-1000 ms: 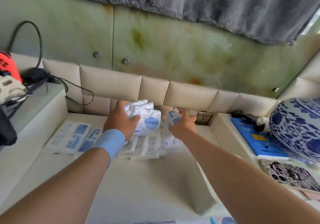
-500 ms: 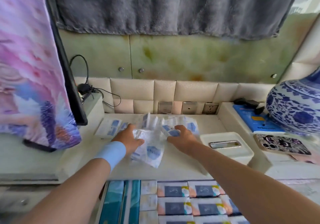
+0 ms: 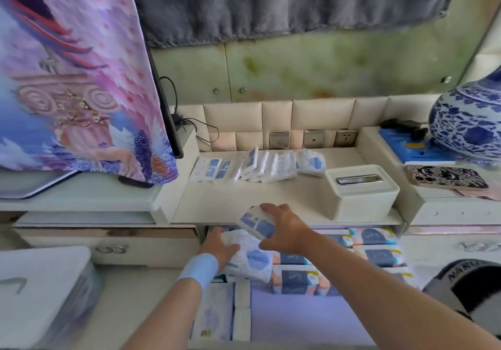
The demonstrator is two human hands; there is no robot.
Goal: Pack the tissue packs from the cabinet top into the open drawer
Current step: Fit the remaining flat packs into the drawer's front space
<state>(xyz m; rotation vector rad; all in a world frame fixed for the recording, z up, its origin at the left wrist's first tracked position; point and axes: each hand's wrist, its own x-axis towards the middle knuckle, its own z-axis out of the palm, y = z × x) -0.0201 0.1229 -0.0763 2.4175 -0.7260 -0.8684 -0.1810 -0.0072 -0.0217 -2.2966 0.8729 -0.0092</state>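
My left hand (image 3: 218, 248), with a blue wristband, grips a bundle of white tissue packs (image 3: 248, 258) over the open drawer (image 3: 298, 320). My right hand (image 3: 284, 230) holds a small blue-and-white tissue pack (image 3: 254, 223) just above that bundle, at the cabinet top's front edge. Several more tissue packs (image 3: 257, 164) lie in a row at the back of the cabinet top (image 3: 244, 197). The drawer holds rows of wrapped tissue packs (image 3: 379, 257) at its far end and flat packs at the left.
A white tissue box (image 3: 360, 191) stands on the cabinet top's right side. A blue-and-white vase (image 3: 469, 124), a blue box and a phone case (image 3: 444, 176) sit on the right ledge. A patterned cloth (image 3: 76, 78) covers a screen at left. Wall sockets line the back.
Both hands have pulled back from the pile on the cabinet top, carrying tissue packs down over the open drawer. The view has tilted downward, showing more of the drawer.
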